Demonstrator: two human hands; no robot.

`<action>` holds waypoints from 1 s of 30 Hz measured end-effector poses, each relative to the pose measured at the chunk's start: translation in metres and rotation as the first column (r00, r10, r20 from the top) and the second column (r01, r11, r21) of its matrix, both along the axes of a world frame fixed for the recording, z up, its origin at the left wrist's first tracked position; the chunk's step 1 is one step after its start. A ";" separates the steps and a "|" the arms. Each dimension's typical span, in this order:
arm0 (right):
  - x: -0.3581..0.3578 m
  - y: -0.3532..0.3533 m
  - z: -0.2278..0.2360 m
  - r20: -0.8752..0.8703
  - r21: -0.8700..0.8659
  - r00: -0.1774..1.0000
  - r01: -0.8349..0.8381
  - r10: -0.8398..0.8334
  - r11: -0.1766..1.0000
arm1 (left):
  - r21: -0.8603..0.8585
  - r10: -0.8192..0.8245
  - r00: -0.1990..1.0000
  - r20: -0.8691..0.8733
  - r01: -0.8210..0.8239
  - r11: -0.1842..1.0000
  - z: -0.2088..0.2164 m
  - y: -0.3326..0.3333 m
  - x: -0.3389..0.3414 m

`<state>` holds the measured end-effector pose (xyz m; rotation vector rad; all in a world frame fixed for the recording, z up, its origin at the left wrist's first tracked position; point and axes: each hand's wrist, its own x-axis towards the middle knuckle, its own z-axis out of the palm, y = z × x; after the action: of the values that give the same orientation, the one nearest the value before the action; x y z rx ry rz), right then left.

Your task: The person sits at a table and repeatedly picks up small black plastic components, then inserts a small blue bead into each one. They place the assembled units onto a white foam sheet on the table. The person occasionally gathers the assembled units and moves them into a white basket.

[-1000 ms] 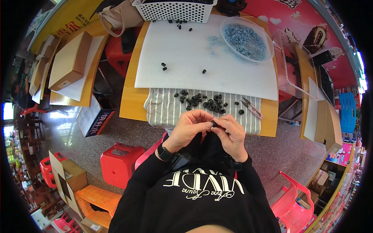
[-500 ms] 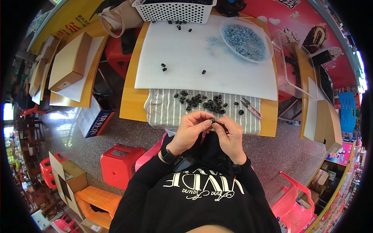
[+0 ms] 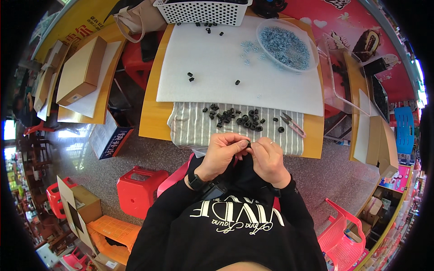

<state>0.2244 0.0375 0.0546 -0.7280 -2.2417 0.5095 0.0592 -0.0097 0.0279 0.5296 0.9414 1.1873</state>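
Close in front of my body, above my lap, my left hand (image 3: 221, 156) pinches a small black part (image 3: 248, 144) between thumb and forefinger. Right beside it, the fingers of my right hand (image 3: 270, 161) are closed in a pinch; what they hold, if anything, is hidden. Just beyond both hands, a loose pile of small black cylindrical parts (image 3: 246, 120) lies on a grey striped cloth (image 3: 190, 128). A pair of thread snips (image 3: 294, 125) with pink handles rests on the cloth to the right of the pile.
A white foam sheet (image 3: 212, 63) covers the table, with a few stray black parts on it. A clear round tray (image 3: 315, 56) of bluish small pieces stands at the far right, a white perforated basket (image 3: 203, 14) at the back. Red stools (image 3: 135, 192) and cardboard boxes (image 3: 81, 72) surround me.
My right hand has turned over, its fingers now curled closer together with the knuckles up. The left hand keeps its pinch on the black part, almost in the same place.
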 end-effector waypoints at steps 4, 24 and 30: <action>0.001 0.004 -0.001 -0.070 -0.078 0.997 -0.037 0.032 0.996 | 0.050 0.008 1.000 0.024 -0.009 0.999 -0.004 -0.001 0.000; 0.004 -0.004 -0.011 -0.330 -0.533 0.939 -0.100 -0.097 0.840 | 0.036 0.038 0.982 0.186 -0.045 0.998 0.004 0.004 -0.004; 0.006 -0.004 -0.014 -0.339 -0.566 0.933 -0.102 -0.118 0.818 | 0.071 -0.003 0.988 0.156 -0.009 0.997 -0.005 0.003 -0.007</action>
<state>0.2301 0.0332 0.0405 -0.8547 -1.7300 1.2514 0.0526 -0.0068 0.0231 0.4848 0.7689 1.2500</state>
